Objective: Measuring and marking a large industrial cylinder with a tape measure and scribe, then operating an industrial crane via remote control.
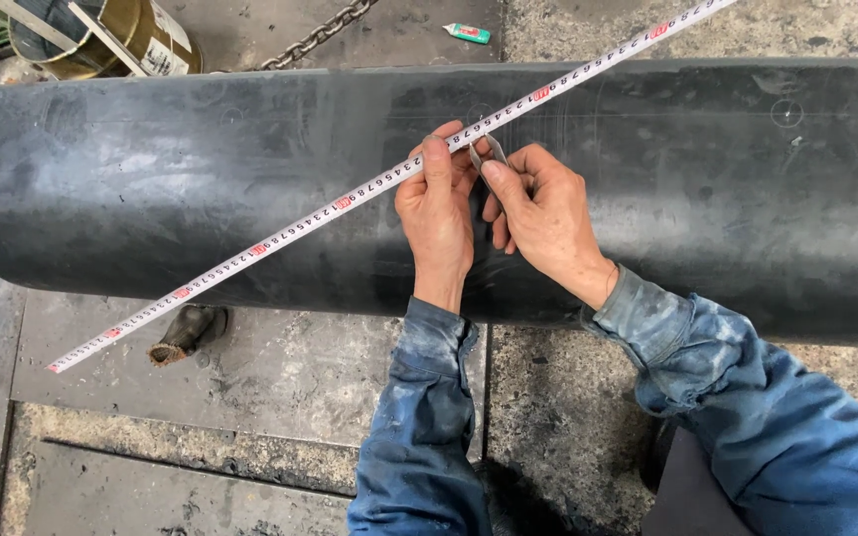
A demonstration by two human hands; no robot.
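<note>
Rusty at its end, a short pipe stub (184, 335) lies on the concrete floor (280, 377) at the left, under the low end of a white measuring tape (280, 235). We see the tape run slantwise up and to the right across a large dark steel pipe (151, 179) lying on its side. Our left hand (439, 208) reaches up from a blue sleeve (419, 427), its fingers curled and its forefinger pressing the tape flat against the pipe. Touching it on the right, our right hand (545, 213) bends at the wrist, its grip closed on a small metal marking tool (490, 152) whose tip meets the tape's edge. Farther back lie a chain (320, 32) and a small green tube (467, 33).
</note>
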